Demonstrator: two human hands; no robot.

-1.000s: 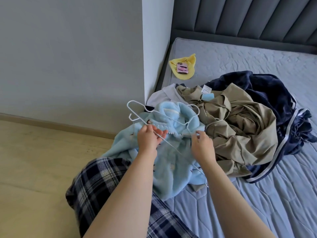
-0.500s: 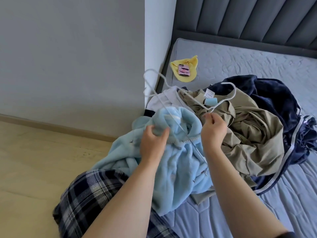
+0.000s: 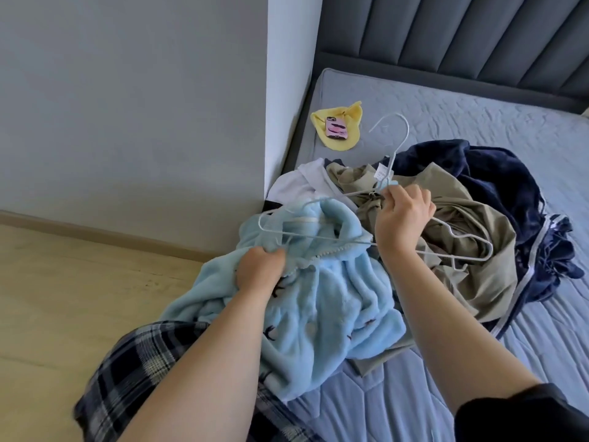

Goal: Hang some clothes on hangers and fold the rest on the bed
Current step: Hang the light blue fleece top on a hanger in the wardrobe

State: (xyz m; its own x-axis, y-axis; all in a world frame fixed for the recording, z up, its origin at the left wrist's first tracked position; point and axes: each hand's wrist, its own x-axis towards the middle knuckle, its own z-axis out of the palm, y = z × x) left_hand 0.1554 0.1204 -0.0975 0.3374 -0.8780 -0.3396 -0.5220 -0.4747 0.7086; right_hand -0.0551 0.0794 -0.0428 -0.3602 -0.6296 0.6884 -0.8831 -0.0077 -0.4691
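A light blue fleece garment (image 3: pixel 322 291) lies bunched at the bed's near left edge, over my plaid-trousered leg. My left hand (image 3: pixel 259 271) grips its collar edge. My right hand (image 3: pixel 403 218) holds a white wire hanger (image 3: pixel 395 145) near its neck, hook pointing away toward the headboard. The hanger's left end reaches into the blue garment's neck opening; its right end hangs over a crumpled khaki garment (image 3: pixel 459 250). Behind that lies a dark navy garment (image 3: pixel 510 186) with white stripes. A white garment (image 3: pixel 299 186) peeks out at the pile's left.
A yellow cloth (image 3: pixel 347 138) with a pink phone (image 3: pixel 335 128) on it lies near the bed's far left corner. The grey quilted mattress (image 3: pixel 478 106) stretches right, with a padded headboard (image 3: pixel 462 36) behind. A white wall corner (image 3: pixel 287 90) and wooden floor (image 3: pixel 63 282) are left.
The hanger has swung round so its hook points toward the headboard. My right hand moved up and right with it. My left hand took a firmer grip on the blue garment's collar.
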